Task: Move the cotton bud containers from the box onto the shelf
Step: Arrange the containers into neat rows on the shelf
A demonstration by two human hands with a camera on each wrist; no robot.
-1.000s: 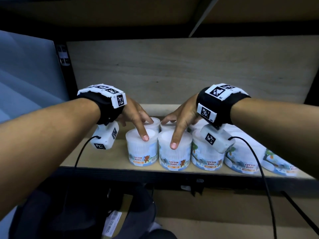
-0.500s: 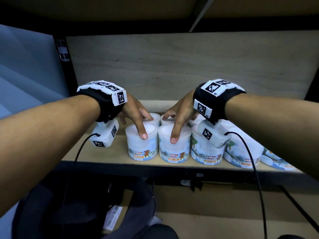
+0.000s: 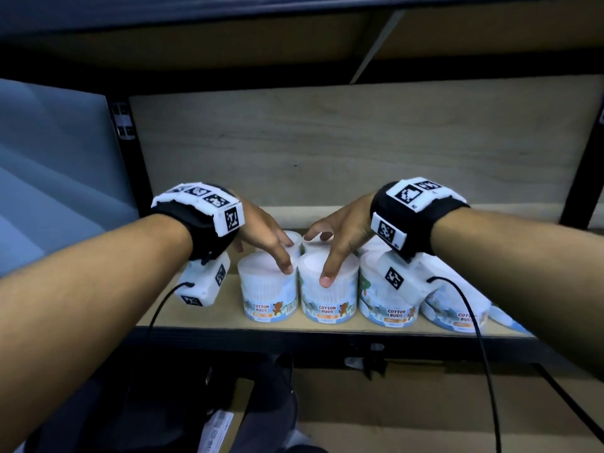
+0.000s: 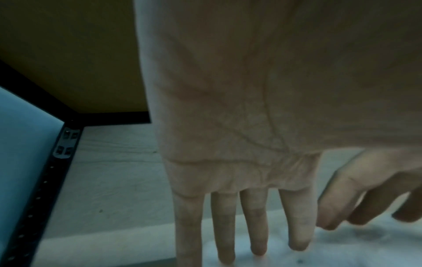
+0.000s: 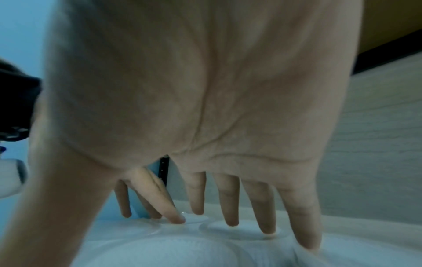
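Note:
Several round cotton bud containers stand in rows on the wooden shelf (image 3: 202,317). My left hand (image 3: 261,235) lies flat over the leftmost front container (image 3: 266,295), thumb tip on its white lid, straight fingers (image 4: 255,233) reaching to the tub behind. My right hand (image 3: 340,237) rests the same way on the neighbouring front container (image 3: 327,300), thumb on the lid, fingers (image 5: 230,204) spread over the lids (image 5: 242,229) behind. Neither hand grips anything. The source box is out of view.
More containers (image 3: 389,308) run to the right along the shelf front, partly hidden by my right wrist camera. The shelf's wooden back panel (image 3: 327,148) and black left post (image 3: 125,152) bound the space. Bare shelf lies left of the containers. A dark bag (image 3: 183,407) sits below.
Both hands stay on the same lids, fingers barely shifted. The view has tilted up slightly, so the shelf sits lower in the frame.

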